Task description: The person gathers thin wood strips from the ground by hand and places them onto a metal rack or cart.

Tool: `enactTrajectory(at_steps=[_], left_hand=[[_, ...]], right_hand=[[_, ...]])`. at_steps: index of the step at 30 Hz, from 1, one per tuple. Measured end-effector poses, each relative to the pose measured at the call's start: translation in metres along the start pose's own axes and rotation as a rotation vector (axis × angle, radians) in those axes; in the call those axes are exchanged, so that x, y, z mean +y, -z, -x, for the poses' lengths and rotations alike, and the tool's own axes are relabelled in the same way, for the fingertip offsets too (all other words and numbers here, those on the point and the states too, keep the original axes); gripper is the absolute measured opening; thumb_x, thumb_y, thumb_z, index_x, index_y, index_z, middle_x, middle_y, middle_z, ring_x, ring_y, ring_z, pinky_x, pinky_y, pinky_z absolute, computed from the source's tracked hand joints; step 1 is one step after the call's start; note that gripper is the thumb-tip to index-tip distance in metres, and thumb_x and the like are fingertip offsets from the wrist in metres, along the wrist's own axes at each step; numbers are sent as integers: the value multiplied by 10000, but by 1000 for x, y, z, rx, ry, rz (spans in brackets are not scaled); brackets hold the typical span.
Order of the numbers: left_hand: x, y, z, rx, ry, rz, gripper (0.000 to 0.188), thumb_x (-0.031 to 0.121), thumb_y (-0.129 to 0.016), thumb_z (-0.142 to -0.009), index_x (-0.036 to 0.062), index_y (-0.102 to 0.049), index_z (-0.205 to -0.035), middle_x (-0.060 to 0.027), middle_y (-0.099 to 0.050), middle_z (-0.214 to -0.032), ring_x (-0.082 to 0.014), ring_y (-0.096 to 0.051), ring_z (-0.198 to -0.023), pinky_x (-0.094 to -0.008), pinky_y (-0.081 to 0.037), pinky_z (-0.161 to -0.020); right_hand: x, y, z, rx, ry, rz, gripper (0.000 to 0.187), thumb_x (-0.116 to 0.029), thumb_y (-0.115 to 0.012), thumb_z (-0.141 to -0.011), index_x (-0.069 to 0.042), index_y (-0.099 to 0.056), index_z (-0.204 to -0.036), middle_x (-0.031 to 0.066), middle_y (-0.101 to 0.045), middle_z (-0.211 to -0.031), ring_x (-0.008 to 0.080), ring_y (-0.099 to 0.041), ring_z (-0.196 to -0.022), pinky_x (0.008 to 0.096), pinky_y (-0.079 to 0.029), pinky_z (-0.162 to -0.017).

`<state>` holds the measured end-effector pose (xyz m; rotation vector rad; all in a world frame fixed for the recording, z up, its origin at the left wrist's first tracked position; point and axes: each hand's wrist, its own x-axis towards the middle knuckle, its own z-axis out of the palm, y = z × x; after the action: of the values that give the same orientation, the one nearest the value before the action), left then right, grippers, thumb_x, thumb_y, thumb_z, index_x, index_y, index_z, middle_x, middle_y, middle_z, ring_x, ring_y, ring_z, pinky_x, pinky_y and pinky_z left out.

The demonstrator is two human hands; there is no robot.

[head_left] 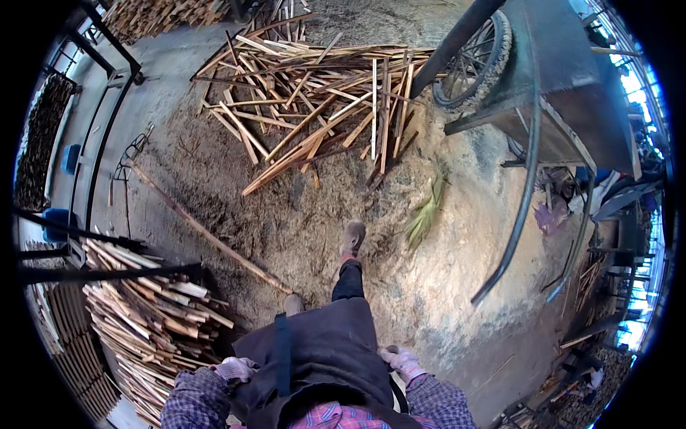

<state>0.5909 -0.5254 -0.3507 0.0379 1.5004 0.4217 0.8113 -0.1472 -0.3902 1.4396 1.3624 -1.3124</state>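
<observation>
A dark apron (325, 339) spreads across my front and lap, with a dark strap (283, 354) lying over its left part. My left hand (236, 369), in a pale glove, is closed at the apron's left edge. On the opposite edge, my right hand (402, 361), in a pinkish-white glove, has its fingers curled around the cloth. Both fingertips are partly hidden by the apron. One shoe (354, 236) is stretched forward on the littered floor; the other shows just past the apron's hem, beside the near end of a long wooden pole (207, 232).
Loose wooden strips (307, 100) lie heaped ahead. A stack of strips (153, 322) stands at my left. A metal cart (564, 93) with a spoked wheel (475, 61) and curved handles (525, 207) occupies the right. Green leaves (426, 214) lie on the floor.
</observation>
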Motion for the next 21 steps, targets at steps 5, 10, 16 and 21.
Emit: enactTrajectory(at_steps=[5,10,16,21], left_hand=[[11,29,-95,-106,-135,-602,270,263,-519,-782,151,-593,-1016,-88,-600,-957,-222,-565,-849,-287,-450,-706],[81,26,-79,-236,-426,-455,237,172,-534,-740,100,-604,-955,-101,-626,-856,-203,-592,-698,-286,-453,-575],[17,-18,-76,-984,109,1104,295,71,-487,-787,-63,-522,-1048,-175,-596,-933,-261,-584,-863,-350,-462,-767],[123,66,-163,-848,-233,22,223,156,-482,-804,-39,-576,-857,-190,-572,-828,-332,-543,-739,-412,-437,-700]], right_hand=[[-122,60,-75,-176,10,-431,483,-232,-644,-779,39,-489,-1146,117,-561,-1060,176,-511,-998,277,-404,-864],[-194,154,-48,-307,-194,-343,345,-114,-634,-757,70,-542,-1034,112,-598,-913,172,-580,-798,270,-472,-730],[-291,196,-53,-612,-265,266,338,-186,-685,-729,18,-593,-984,60,-603,-880,140,-560,-781,261,-453,-683],[-332,207,-231,-293,-297,440,501,-395,-617,-745,-39,-508,-1080,110,-549,-962,200,-546,-844,317,-423,-760]])
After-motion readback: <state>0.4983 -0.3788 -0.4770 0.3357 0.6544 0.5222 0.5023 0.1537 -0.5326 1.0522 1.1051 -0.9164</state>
